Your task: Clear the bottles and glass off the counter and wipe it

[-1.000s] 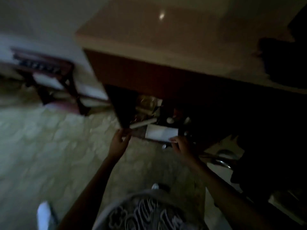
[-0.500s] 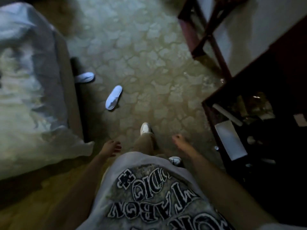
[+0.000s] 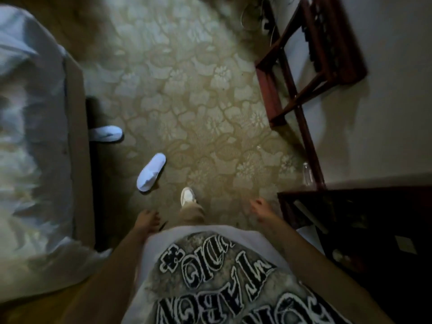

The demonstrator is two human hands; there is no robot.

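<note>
I am looking straight down at the patterned carpet. My left hand (image 3: 147,219) hangs by my hip, fingers loosely apart and holding nothing. My right hand (image 3: 260,205) is out in front of my shirt, also with nothing in it, just left of the dark cabinet (image 3: 355,230). A clear plastic bottle (image 3: 307,174) stands on the floor beside the cabinet's far corner. The cabinet's open shelf holds dim items that I cannot make out. The counter top is out of view.
A bed (image 3: 35,146) with pale bedding fills the left side. Two white slippers (image 3: 152,171) (image 3: 106,134) lie on the carpet near it. A dark red wooden luggage rack (image 3: 311,66) stands against the wall at upper right. My white shoe (image 3: 187,196) is mid-step.
A second ago both hands were at the cabinet's open shelf by a white card. They have let go and dropped to my sides, and my view has turned away toward the floor and bed.
</note>
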